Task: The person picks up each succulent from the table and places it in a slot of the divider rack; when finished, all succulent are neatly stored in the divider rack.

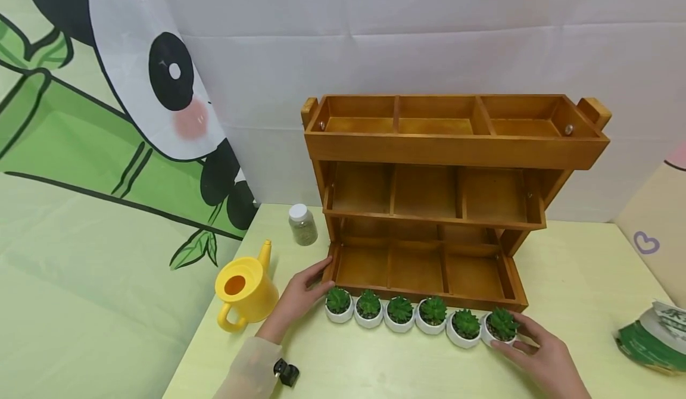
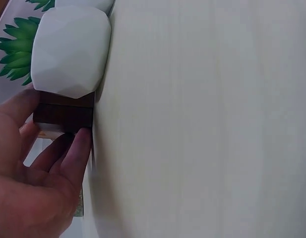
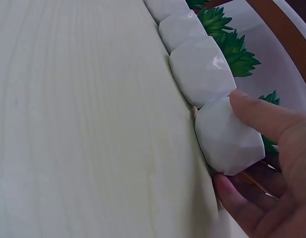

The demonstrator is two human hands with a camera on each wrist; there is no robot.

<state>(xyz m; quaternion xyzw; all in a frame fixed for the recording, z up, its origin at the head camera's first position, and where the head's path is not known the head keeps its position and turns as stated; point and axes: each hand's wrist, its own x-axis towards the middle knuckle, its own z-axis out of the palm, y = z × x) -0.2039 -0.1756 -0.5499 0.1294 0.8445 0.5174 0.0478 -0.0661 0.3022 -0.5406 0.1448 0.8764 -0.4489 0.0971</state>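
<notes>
Several small potted succulents in white faceted pots stand in a row along the front of a brown three-tier wooden shelf (image 1: pixel 416 295). At the row's right end, my right hand (image 1: pixel 541 357) grips the last potted succulent (image 1: pixel 502 326), thumb on the pot's near side and fingers around its far right side. The pot (image 3: pixel 227 136) sits against its neighbour (image 3: pixel 202 72). My left hand (image 1: pixel 300 298) holds the shelf's front left bottom corner (image 2: pixel 66 111) between thumb and fingers, right beside the leftmost potted succulent (image 2: pixel 71 52). The shelf's compartments hold nothing.
A yellow watering can (image 1: pixel 246 292) stands left of my left hand. Behind it is a small white-lidded jar (image 1: pixel 303 225). A green and white bag (image 1: pixel 656 336) lies at the far right. A white cloth backdrop (image 1: pixel 375 59) hangs behind the shelf.
</notes>
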